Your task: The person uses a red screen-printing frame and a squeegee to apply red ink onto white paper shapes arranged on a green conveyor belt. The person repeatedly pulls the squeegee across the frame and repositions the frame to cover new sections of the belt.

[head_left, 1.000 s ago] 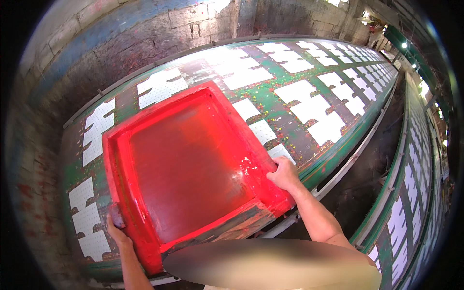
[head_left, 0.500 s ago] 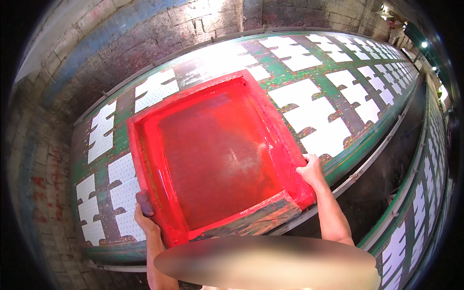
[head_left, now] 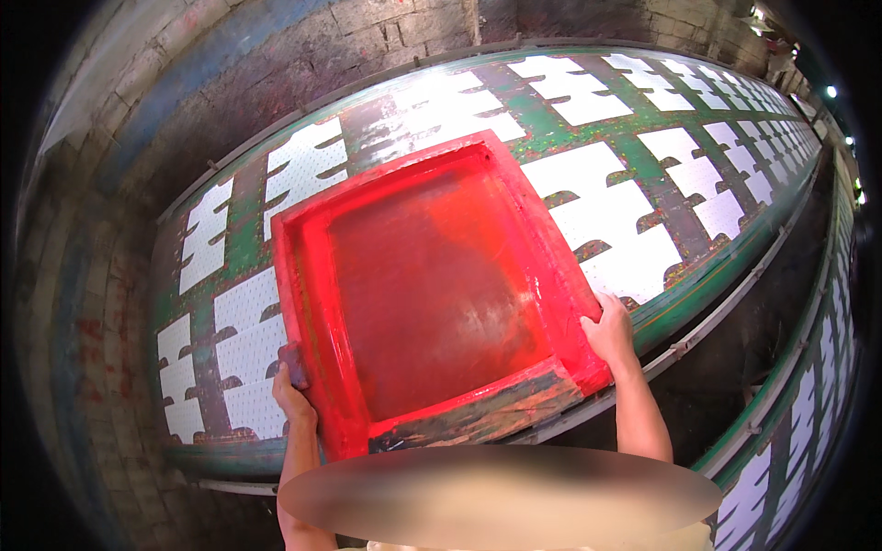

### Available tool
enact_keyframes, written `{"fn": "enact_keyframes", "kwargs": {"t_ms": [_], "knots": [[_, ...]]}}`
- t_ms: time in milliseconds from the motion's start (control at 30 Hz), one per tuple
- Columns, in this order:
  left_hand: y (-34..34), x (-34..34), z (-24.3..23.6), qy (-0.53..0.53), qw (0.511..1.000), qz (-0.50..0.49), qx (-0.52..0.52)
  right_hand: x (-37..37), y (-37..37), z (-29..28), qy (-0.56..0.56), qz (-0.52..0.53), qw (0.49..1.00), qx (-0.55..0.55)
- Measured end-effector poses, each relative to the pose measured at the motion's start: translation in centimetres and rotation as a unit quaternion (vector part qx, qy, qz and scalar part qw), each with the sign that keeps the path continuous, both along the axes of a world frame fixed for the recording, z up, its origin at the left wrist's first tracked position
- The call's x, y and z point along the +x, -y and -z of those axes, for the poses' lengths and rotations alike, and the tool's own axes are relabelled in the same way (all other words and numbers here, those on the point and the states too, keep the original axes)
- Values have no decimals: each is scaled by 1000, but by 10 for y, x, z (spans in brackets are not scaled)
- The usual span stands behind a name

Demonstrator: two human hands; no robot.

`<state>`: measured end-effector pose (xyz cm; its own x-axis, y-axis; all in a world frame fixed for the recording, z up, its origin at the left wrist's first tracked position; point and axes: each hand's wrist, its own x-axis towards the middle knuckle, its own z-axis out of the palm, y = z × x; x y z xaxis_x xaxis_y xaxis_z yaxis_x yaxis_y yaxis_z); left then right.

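Observation:
I carry a large red ink-coated screen frame (head_left: 432, 285) at the near edge of a long green table (head_left: 698, 303), over rows of white cut-out pieces (head_left: 606, 220). My left hand (head_left: 294, 397) is closed on the frame's left side, at a dark purplish block (head_left: 294, 365). My right hand (head_left: 606, 332) grips the right rail near its lower corner, thumb over the top. The frame's bottom rail is streaked dark, and a blurred oval hides what lies below it.
A second long table (head_left: 790, 432) with white pieces runs along the right, beyond a dark narrow gap (head_left: 735, 340). A stained block wall (head_left: 404, 32) runs behind the table and round to the left. Lights (head_left: 831, 92) shine at the far right.
The frame and both my hands have moved rightward and a little up in the view. The table also appears shifted as the view turns. My grip looks the same.

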<state>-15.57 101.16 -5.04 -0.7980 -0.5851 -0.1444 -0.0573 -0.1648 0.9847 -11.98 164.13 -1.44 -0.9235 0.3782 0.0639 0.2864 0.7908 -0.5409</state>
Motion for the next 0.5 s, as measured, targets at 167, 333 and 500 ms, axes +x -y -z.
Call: {"fn": "enact_keyframes", "kwargs": {"t_ms": [167,333,500], "knots": [[2,-5,8,40,998,-15,-41,58,74,-47,-99,-258,956,99],[7,-6,22,116,972,-25,-203,101,153,-64,-34,-512,856,62],[3,-5,27,110,973,-24,-200,90,183,-72,-85,-464,875,110]]}}
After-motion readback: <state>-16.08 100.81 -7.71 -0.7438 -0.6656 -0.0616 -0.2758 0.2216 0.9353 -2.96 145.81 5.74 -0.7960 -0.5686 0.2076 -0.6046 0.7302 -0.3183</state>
